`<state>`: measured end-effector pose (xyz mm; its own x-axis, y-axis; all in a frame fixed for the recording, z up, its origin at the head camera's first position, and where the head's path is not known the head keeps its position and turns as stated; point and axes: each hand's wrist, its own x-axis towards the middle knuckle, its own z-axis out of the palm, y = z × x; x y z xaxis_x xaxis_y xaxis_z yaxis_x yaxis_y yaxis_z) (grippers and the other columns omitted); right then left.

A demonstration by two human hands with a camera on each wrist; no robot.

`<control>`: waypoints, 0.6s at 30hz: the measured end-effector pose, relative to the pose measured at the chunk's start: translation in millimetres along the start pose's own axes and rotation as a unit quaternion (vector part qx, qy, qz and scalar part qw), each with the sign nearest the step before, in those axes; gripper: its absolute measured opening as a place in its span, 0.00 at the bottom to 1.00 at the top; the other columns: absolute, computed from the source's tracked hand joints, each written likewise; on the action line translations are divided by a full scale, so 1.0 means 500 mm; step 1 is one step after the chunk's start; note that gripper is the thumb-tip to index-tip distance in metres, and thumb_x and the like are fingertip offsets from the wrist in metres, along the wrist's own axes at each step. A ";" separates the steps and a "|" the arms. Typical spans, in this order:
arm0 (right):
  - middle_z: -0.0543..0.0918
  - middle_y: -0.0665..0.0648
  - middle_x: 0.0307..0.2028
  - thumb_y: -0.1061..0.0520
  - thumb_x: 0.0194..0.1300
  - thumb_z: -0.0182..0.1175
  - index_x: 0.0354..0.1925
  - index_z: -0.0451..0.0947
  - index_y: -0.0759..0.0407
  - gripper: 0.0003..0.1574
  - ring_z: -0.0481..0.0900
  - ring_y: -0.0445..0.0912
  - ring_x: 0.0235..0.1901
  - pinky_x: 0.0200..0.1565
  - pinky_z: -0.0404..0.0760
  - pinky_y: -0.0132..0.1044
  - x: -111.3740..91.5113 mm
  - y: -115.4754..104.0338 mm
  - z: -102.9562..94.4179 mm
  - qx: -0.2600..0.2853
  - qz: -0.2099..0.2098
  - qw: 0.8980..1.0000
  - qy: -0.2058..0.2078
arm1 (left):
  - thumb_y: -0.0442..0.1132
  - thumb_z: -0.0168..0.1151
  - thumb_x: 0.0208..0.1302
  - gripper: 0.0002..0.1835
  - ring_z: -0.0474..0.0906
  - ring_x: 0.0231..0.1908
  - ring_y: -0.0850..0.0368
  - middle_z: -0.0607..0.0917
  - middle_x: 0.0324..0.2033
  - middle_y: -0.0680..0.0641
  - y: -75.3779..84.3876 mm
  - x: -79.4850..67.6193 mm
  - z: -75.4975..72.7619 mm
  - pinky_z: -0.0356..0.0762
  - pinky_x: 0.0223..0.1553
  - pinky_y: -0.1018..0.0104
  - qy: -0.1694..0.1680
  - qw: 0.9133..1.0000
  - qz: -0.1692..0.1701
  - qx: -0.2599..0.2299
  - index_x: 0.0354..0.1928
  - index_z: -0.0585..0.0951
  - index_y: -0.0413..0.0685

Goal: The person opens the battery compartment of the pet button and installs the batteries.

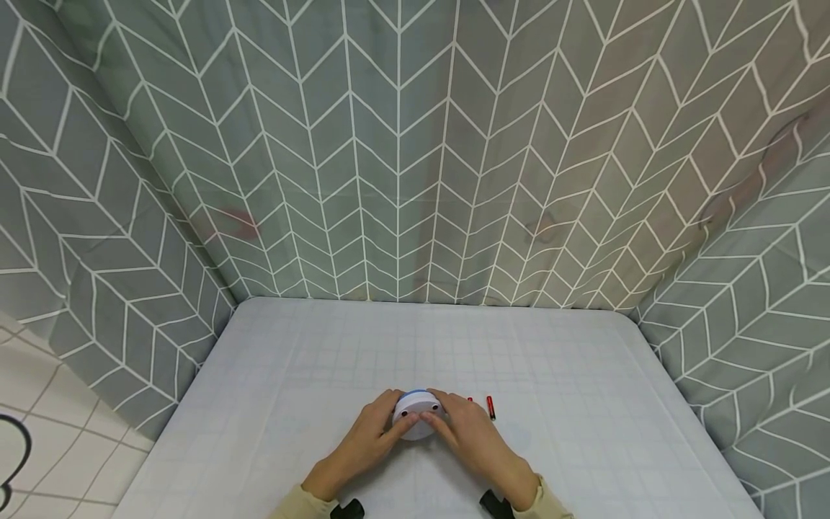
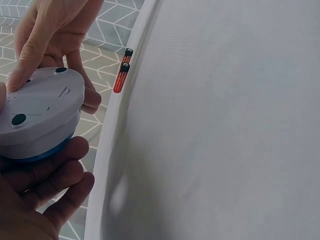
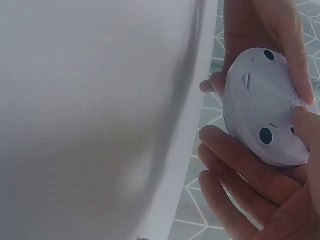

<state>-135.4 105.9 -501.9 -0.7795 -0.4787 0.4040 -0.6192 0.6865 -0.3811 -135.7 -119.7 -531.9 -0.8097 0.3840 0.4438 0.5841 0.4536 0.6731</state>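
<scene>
A round white plastic device with a blue rim is held between both hands over the near part of the table. Its underside, facing up in the left wrist view, bears dark round feet and small holes. My left hand grips one side, the thumb lying on top and the fingers under the rim. On the opposite side my right hand grips it likewise, its thumb pressing the perforated area in the right wrist view. Two red-and-black batteries lie on the table beyond the right hand.
A white cloth covers the table. Grey patterned curtains hang behind it and along both sides. White floor tiles and a black curved object show at the lower left.
</scene>
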 end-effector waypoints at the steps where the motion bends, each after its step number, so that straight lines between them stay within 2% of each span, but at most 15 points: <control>1: 0.90 0.54 0.45 0.47 0.76 0.63 0.61 0.81 0.62 0.25 0.87 0.44 0.43 0.46 0.85 0.44 0.000 0.000 -0.001 0.002 -0.001 1.000 0.001 | 0.43 0.62 0.77 0.11 0.78 0.43 0.68 0.83 0.44 0.57 0.001 0.000 0.000 0.81 0.45 0.63 0.001 1.000 0.000 -0.003 0.55 0.80 0.49; 14: 0.90 0.52 0.44 0.46 0.77 0.63 0.59 0.83 0.59 0.22 0.87 0.41 0.43 0.45 0.85 0.40 -0.001 0.001 0.001 0.021 -0.008 1.000 0.012 | 0.40 0.62 0.78 0.08 0.86 0.47 0.64 0.90 0.46 0.55 -0.004 -0.005 0.015 0.85 0.48 0.62 0.026 0.997 -0.015 -0.068 0.53 0.83 0.50; 18: 0.90 0.52 0.46 0.45 0.76 0.64 0.61 0.82 0.58 0.24 0.87 0.40 0.44 0.46 0.85 0.40 -0.002 0.001 0.000 0.017 -0.015 1.000 0.013 | 0.41 0.62 0.78 0.06 0.86 0.45 0.66 0.91 0.43 0.55 -0.009 -0.006 0.020 0.85 0.46 0.65 0.031 0.994 -0.046 -0.095 0.50 0.84 0.52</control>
<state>-135.0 106.8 -502.3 -0.7583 -0.4837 0.4371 -0.6452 0.6531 -0.3965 -135.3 -114.7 -542.1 -0.8645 0.2944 0.4074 0.4912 0.3228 0.8090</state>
